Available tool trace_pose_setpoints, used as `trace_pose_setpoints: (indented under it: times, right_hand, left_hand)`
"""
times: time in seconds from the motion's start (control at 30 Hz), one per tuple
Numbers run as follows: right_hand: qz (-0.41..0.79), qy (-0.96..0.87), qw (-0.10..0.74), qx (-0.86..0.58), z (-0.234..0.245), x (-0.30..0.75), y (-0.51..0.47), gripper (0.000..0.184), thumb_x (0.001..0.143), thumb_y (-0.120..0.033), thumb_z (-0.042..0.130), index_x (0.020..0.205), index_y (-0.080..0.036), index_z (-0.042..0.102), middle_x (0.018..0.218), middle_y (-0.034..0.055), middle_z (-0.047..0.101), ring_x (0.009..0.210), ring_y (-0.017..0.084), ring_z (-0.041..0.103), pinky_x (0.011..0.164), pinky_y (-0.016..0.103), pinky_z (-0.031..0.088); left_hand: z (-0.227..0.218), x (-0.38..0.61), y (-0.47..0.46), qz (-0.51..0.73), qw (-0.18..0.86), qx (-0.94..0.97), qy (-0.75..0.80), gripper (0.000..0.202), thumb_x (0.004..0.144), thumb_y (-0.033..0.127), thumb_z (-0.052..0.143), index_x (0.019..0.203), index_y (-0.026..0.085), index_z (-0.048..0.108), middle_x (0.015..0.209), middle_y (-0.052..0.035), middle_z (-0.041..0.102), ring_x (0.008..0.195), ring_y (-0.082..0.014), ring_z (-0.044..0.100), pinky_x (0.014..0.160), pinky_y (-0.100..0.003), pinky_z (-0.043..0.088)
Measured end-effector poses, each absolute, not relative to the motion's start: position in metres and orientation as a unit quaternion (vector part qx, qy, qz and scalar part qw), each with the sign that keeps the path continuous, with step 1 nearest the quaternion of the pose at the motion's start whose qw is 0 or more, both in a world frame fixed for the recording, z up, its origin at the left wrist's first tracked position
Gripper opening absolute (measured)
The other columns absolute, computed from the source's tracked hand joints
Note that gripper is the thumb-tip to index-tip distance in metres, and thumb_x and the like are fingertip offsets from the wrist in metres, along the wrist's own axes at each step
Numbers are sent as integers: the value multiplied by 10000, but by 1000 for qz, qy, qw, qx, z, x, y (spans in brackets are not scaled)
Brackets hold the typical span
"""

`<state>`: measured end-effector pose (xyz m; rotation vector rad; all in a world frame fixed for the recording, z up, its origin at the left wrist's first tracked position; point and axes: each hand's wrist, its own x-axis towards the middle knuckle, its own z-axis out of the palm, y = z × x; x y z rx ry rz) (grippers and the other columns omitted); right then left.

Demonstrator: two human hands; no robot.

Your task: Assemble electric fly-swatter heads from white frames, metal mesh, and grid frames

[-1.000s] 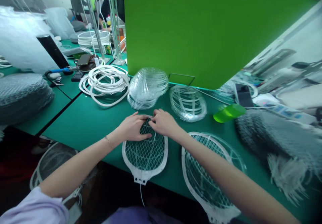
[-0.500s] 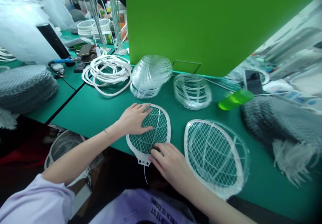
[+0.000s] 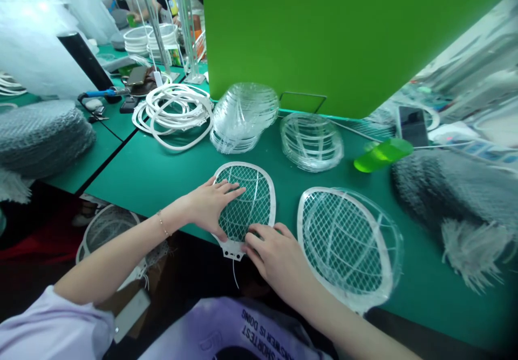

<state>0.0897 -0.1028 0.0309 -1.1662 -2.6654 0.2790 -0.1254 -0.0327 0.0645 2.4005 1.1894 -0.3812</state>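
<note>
Two hands: held apart on one racket frame [image 3: 272,203] — left hand [image 3: 212,206] spread over its mesh, right hand [image 3: 275,257] at its lower end.
Right side: room is narrow — a second racket frame [image 3: 300,225] is laid just beside it.

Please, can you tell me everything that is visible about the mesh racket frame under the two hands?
The racket-shaped frame lies flat on the green table top, its narrow end toward the person. A white, plastic-looking oval rim surrounds a diamond wire mesh crossed by a few curved strands. A white tab forms the narrow end, and a thin white wire trails from it past the table edge. The left hand rests on the mesh; the right hand covers the lower right.
</note>
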Motion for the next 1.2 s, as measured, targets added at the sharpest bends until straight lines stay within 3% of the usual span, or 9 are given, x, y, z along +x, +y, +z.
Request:
trace_pose_setpoints:
  times: [0.37,0.77,0.87,1.0,1.1,1.2]
  right_hand:
    - [127,-898,60,-417,42,85,-95,89,881,-217,703,792,-227,698,941,-8,721,779,156,638,808,350,336]
    - [204,-866,21,-456,51,75,-98,102,864,-198,711,762,-207,708,967,30,719,929,210,652,825,376,376]
    - [250,-841,122,-465,57,100,-92,80,849,-292,737,837,-219,705,1005,29,717,999,214,646,865,365,424]
    - [164,-715,301,-609,54,202,-57,294,876,-495,643,953,-216,693,1024,82,708,1012,253,632,920,404,462]
    - [135,-624,248,-728,41,282,-22,320,788,-435,688,945,-158,711,1026,158,703,1018,325,625,930,477,460]
    - [251,-595,204,-736,25,319,4,210,735,-352,705,824,-163,732,948,136,734,958,300,655,914,440,484]
  left_hand:
    - [76,-107,-31,-180,223,844,453,1329,550,499,880,1590,193,111,1621,-255,195,1459,-482,222,1031,-827,53]
    - [78,-92,-33,-207,219,817,491,1357,533,364,900,1594,195,70,1622,-262,182,1463,-494,198,988,-861,78]
    - [75,-103,-38,-190,228,824,483,1357,550,394,887,1596,234,38,1632,-241,169,1469,-496,190,983,-866,76]
    - [85,-116,-45,-89,206,850,477,1244,666,507,804,1599,251,22,1643,-189,182,1477,-459,215,1077,-791,97]
    - [102,-92,-47,46,133,873,467,880,845,539,641,1569,230,248,1594,-145,328,1465,-372,301,1175,-614,204]
    - [106,-42,-40,100,118,905,397,587,938,457,552,1460,207,455,1511,-118,459,1372,-303,455,1157,-491,329]
